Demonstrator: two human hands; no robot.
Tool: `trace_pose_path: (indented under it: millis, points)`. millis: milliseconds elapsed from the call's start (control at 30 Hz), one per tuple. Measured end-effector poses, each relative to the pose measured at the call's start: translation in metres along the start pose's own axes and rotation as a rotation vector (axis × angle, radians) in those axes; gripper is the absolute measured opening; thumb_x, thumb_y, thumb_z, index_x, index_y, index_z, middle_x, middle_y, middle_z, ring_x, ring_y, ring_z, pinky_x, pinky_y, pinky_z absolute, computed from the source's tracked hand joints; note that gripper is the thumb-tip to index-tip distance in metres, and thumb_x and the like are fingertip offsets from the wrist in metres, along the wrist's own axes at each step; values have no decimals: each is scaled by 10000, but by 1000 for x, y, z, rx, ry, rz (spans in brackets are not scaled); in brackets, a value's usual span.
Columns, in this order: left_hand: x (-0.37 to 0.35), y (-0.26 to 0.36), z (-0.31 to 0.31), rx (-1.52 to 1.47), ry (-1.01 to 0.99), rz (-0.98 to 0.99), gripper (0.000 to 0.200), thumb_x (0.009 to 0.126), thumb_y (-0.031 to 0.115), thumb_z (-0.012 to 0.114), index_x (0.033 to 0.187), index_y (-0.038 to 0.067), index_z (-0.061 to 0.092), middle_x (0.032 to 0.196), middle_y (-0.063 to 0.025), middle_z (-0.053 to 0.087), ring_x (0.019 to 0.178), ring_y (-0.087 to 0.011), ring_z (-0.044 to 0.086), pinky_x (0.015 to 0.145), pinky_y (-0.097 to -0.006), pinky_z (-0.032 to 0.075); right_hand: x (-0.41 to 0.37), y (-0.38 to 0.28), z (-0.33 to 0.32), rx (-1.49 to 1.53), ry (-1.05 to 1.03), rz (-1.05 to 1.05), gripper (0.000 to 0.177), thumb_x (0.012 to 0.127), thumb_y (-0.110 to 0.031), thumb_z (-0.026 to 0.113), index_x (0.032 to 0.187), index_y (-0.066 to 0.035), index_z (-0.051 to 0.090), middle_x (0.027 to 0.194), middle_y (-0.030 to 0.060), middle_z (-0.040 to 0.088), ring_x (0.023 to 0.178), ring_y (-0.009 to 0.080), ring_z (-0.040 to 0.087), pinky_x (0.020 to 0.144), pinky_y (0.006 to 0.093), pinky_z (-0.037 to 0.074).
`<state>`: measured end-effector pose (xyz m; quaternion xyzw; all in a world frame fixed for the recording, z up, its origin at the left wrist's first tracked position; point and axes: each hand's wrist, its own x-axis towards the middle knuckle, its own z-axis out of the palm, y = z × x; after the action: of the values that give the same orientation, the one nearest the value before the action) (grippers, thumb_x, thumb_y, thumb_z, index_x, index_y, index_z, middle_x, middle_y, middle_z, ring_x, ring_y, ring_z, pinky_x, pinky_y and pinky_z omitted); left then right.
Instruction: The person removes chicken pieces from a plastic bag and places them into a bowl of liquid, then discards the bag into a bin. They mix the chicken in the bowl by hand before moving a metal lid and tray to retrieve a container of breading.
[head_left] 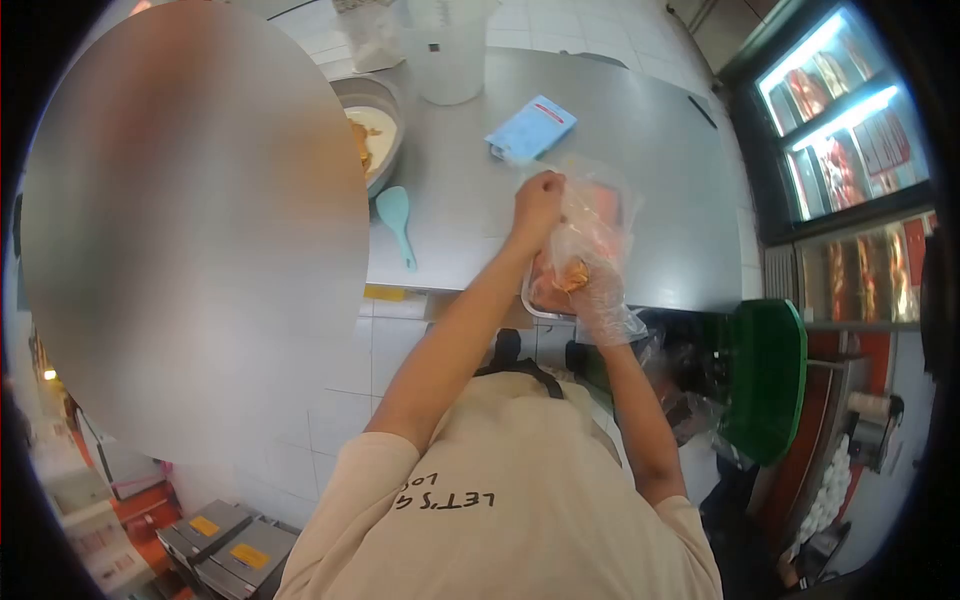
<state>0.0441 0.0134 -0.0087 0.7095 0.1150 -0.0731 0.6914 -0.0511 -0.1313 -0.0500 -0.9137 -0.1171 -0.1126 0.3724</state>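
Note:
My left hand (540, 205), bare, is closed with its fingers pinching the edge of a clear plastic bag (592, 215). The bag hangs over a shallow tray (535, 312) of pink-orange meat (545, 285) near the table's front edge. My right hand (600, 300) wears a loose clear plastic glove and is curled over the tray's right side. A lump of orange-brown food (573, 277) shows at its fingers, which the plastic partly hides. Just beyond my left hand lies a light blue packet (532, 127).
On the steel table (670, 230) are a turquoise rice paddle (396, 225), a bowl (392, 110) of creamy mix and a clear plastic container (445, 55). A green bin (768, 380) stands at right, below a lit display fridge (830, 110). A large blur covers the left.

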Motion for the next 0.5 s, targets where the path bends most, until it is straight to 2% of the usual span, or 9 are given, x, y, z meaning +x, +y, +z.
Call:
trace_pose_path:
  millis: [67, 100, 167, 233, 267, 333, 367, 433, 500]
  points:
    - [6, -13, -4, -109, 66, -25, 256, 962, 231, 480, 928, 5, 595, 776, -46, 548, 640, -139, 539, 581, -285, 537, 1, -26, -16, 89, 19, 26, 268, 681, -126, 728, 911, -43, 620, 824, 128, 589, 798, 314, 577, 729, 379, 460]
    - [11, -15, -4, -109, 56, -32, 256, 962, 231, 480, 928, 5, 595, 776, -46, 548, 640, -139, 539, 581, -285, 537, 2, -30, -21, 187, 29, 38, 259, 669, -94, 711, 910, -38, 632, 881, 150, 596, 857, 335, 578, 760, 386, 460]
    - [20, -17, -2, -248, 67, -104, 258, 972, 238, 463, 881, 19, 566, 723, -24, 488, 594, -111, 479, 575, -279, 536, -2, -18, -21, 157, 54, 17, 282, 652, -70, 704, 920, -32, 625, 886, 144, 597, 869, 314, 587, 770, 365, 458]
    - [22, -18, -2, -269, 15, -107, 264, 980, 240, 449, 862, 25, 545, 708, -16, 457, 576, -93, 455, 585, -285, 546, 0, -14, -23, 345, 206, 112, 198, 714, -106, 708, 876, -27, 626, 877, 103, 609, 864, 255, 593, 800, 343, 460]
    - [21, -21, -2, -253, -23, -90, 269, 982, 243, 446, 866, 22, 546, 725, -20, 461, 587, -94, 460, 595, -286, 552, -5, 2, -13, 336, 212, 124, 198, 714, -106, 708, 876, -27, 626, 877, 103, 609, 864, 255, 593, 800, 343, 460]
    - [24, -27, -4, -240, -67, -72, 275, 984, 247, 442, 870, 20, 548, 742, -23, 466, 598, -95, 465, 604, -286, 558, -13, 51, 15, 762, 517, 214, 232, 801, -161, 693, 967, -33, 595, 948, 56, 593, 913, 198, 569, 836, 331, 459]
    - [25, -35, -7, -286, -96, -78, 269, 978, 259, 458, 892, 18, 541, 765, -25, 470, 619, -97, 474, 612, -284, 562, -10, 53, 11, 756, 521, 218, 232, 801, -161, 693, 967, -33, 595, 948, 56, 593, 913, 198, 569, 836, 331, 459]
    - [23, -38, -15, -334, -128, -88, 269, 972, 272, 474, 915, 17, 534, 789, -27, 474, 640, -99, 483, 620, -282, 565, -4, 55, 3, 809, 551, 448, 381, 844, -244, 684, 1114, -34, 517, 1035, 40, 555, 966, 180, 543, 871, 328, 456]
    - [18, -40, -29, -397, -138, -116, 311, 958, 309, 499, 1065, 19, 529, 941, -63, 518, 722, -120, 514, 667, -297, 562, -4, 83, 1, 885, 529, 558, 393, 866, -251, 654, 1169, -52, 502, 1053, 33, 550, 974, 158, 545, 851, 298, 466]
